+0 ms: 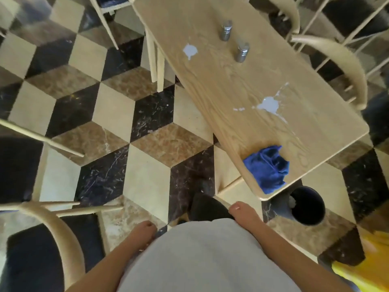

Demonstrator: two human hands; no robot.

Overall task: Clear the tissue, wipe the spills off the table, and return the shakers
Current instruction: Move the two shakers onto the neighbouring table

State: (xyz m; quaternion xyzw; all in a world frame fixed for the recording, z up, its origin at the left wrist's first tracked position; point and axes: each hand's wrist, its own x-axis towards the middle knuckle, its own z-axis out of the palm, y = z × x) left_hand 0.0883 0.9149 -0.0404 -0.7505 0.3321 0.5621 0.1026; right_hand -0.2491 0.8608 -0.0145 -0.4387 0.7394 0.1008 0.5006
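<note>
Both hands, left hand [146, 229] and right hand [242, 211], hang loosely curled and empty. Blue cloth [268, 168] waits at the table [210, 85] corner, spills [268, 104] just beyond it, shakers [233, 41] farther along, bin [306, 207] underneath, presumably for tissue.

The table [231, 85] is open along its middle. 2 shakers [226, 30] [242, 50] stand upright near the far end, apart, with a gap between them. A blue cloth [268, 168] sits at the near corner. Chairs [336, 60] crowd the right edge; a bin [306, 207] stands under the near end.
</note>
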